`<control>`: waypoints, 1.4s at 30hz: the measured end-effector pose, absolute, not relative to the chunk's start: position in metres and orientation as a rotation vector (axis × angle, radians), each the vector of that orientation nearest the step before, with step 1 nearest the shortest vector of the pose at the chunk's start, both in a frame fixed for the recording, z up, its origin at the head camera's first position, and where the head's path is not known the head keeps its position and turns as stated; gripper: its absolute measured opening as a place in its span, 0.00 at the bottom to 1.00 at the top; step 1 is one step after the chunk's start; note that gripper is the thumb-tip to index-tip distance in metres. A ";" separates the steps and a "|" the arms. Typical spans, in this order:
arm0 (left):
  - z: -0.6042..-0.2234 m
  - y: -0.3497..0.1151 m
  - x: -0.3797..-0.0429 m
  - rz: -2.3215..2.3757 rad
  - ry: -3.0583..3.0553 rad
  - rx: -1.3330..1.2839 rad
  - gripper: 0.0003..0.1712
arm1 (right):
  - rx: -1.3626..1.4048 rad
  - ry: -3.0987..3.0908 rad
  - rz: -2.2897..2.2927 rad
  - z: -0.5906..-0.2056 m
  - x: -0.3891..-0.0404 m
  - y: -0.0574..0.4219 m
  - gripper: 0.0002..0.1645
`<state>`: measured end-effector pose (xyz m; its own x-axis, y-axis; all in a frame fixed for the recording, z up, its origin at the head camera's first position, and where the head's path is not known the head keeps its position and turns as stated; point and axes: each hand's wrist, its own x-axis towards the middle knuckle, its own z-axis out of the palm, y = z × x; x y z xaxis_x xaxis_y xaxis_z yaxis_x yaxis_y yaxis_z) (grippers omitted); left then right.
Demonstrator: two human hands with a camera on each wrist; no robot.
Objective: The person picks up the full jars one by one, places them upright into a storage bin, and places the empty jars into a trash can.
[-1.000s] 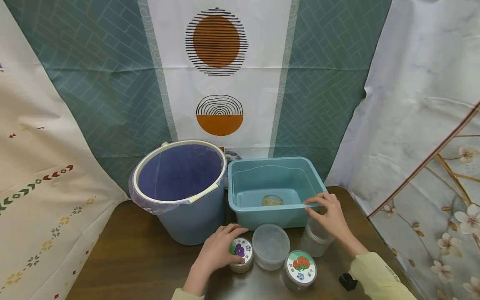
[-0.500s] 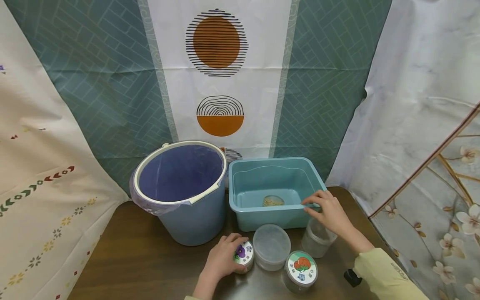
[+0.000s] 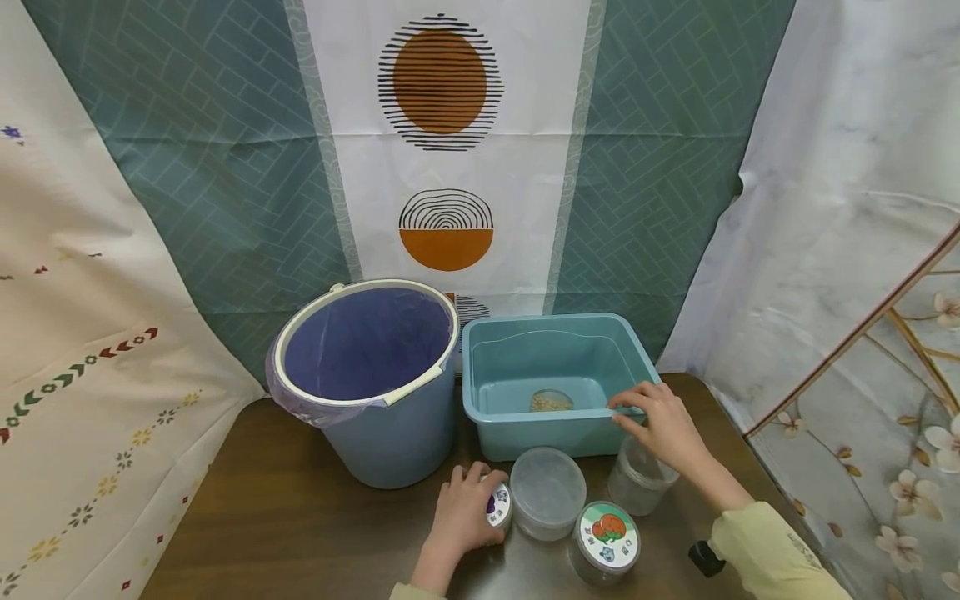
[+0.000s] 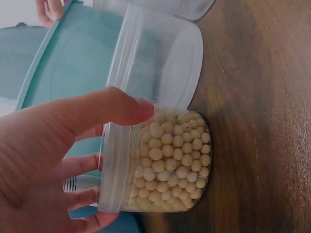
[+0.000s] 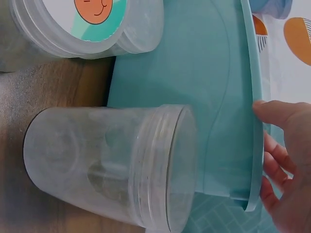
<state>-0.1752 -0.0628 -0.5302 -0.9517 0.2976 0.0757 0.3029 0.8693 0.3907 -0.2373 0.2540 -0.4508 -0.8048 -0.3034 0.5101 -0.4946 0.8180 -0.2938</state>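
Note:
My left hand (image 3: 463, 512) is wrapped around the left side of a small round jar (image 3: 501, 503) with a white label on its lid. Pale round beans (image 4: 170, 165) fill this jar in the left wrist view, where the thumb lies along its side and the fingers reach around the lid. At the front right rim of a teal plastic basin (image 3: 525, 439), my right hand (image 3: 666, 429) pinches the edge between thumb and fingers. Inside the basin lies a small heap of pale pieces (image 3: 551, 401), too small to tell exactly.
A clear-lidded tub (image 3: 548, 490) touches the bean jar's right side. Beside it stands a jar with an orange picture on its lid (image 3: 607, 535). An open clear jar (image 5: 107, 165) stands below my right hand. A lined blue bucket (image 3: 390, 450) is at the left.
My left hand has shifted a little to the right and around the bean jar, covering more of its lid. The right hand stays at the basin's rim.

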 end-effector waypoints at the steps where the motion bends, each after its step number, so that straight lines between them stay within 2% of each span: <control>1: -0.530 -0.062 -0.176 -0.640 -3.032 -0.488 0.44 | 0.584 -2.552 0.595 -0.451 -0.237 0.254 0.12; 13: -0.524 -0.064 -0.182 -0.670 -3.103 -0.556 0.40 | 0.486 -2.571 0.676 -0.451 -0.234 0.250 0.11; 23: -0.503 -0.071 -0.184 -0.644 -3.183 -0.691 0.33 | 0.467 -2.577 0.702 -0.452 -0.234 0.249 0.12; 33: -0.459 -0.080 -0.188 -0.518 -3.183 -0.891 0.32 | 0.460 -2.562 0.769 -0.453 -0.235 0.249 0.11; 42: -0.403 -0.077 -0.194 -0.332 -3.181 -1.109 0.33 | 0.462 -2.569 0.772 -0.453 -0.234 0.250 0.12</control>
<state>-0.1940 -0.0770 -0.4027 -0.7588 0.6304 -0.1638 0.5830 0.7695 0.2608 -0.2338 0.2502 -0.4530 -0.8583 -0.1912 0.4762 -0.4220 0.7910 -0.4429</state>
